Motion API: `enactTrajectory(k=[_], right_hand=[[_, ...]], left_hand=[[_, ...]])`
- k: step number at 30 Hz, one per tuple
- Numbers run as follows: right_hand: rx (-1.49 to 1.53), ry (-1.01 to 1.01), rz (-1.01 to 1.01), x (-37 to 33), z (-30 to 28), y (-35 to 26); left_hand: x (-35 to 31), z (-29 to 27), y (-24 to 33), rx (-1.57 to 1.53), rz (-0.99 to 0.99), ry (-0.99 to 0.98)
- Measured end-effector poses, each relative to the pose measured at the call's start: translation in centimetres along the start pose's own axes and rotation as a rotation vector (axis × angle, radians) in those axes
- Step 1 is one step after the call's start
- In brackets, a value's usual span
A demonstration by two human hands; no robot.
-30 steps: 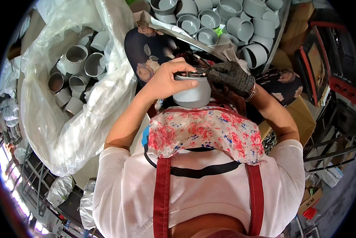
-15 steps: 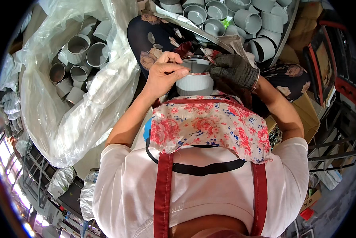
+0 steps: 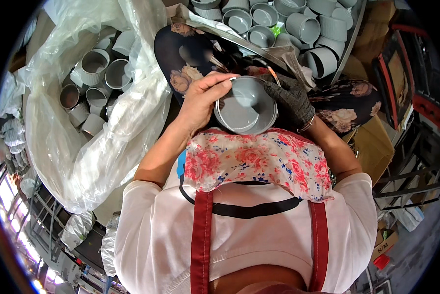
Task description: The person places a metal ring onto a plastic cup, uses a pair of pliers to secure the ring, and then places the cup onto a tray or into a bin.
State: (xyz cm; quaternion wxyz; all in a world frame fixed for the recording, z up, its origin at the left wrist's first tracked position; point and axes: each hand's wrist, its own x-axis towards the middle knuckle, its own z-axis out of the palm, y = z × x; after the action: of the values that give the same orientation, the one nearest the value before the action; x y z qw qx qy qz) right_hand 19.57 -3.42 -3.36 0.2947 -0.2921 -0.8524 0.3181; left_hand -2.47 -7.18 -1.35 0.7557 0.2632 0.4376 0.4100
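Note:
A round grey cup (image 3: 243, 109), ribbed like a ramekin, is tilted above my lap with its smooth inside facing me. My bare left hand (image 3: 202, 100) pinches its upper left rim between thumb and fingers. On the cup's right side is my right hand (image 3: 293, 102) in a dark grey knitted glove, its fingers curled at the rim. A thin curved shiny strip (image 3: 273, 73) sticks up from the gloved fingers; its lower end is hidden. Below the cup lies a floral cloth (image 3: 254, 159) across my front.
At the left, a large clear plastic bag (image 3: 48, 142) holds several grey cups (image 3: 94, 63). More grey cups (image 3: 303, 28) fill a metal-edged tray (image 3: 353, 39) ahead. A cardboard box (image 3: 376, 142) and a red-and-black frame (image 3: 393, 78) stand at the right.
The cup has tipped from nearly upright, showing its ribbed side, to facing me with its inside. Both hands have turned with it; the shiny strip now stands clear above the rim.

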Motion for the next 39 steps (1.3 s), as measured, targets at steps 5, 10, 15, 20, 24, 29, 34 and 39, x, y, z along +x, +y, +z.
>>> enactTrajectory(k=[5, 10, 15, 20, 24, 29, 34, 39], right_hand=[[0.259, -0.175, 0.368, -0.3, 0.0, -0.3], [0.582, -0.236, 0.641, 2.0, -0.4, -1.8], [-0.216, 0.017, 0.060, 6.0, -0.6, 2.1], [-0.548, -0.137, 0.241, 10.6, 0.8, 13.3], [-0.598, -0.743, 0.417, 10.9, 5.1, 21.4], [-0.675, -0.870, 0.416, 10.0, 11.4, 26.7], [-0.551, -0.642, 0.553, 9.1, 7.6, 24.3], [-0.233, -0.417, 0.362, 9.3, -3.9, 13.2]], left_hand=[[-0.6, 0.5, 0.1, 0.242, 0.071, 0.021], [-1.1, 0.8, 1.3, 0.306, 0.058, 0.041], [-2.8, -1.0, 3.6, 0.601, 0.271, 0.294], [-9.5, -6.3, 9.8, 0.538, 0.652, 1.321], [-13.6, -8.2, 12.1, 0.805, 0.992, 1.546], [-10.2, -7.2, 9.5, 0.573, 0.754, 1.188], [-5.4, -4.5, 8.4, 0.676, 0.657, 0.842], [0.1, -0.8, 9.8, 0.855, 0.706, 0.384]])
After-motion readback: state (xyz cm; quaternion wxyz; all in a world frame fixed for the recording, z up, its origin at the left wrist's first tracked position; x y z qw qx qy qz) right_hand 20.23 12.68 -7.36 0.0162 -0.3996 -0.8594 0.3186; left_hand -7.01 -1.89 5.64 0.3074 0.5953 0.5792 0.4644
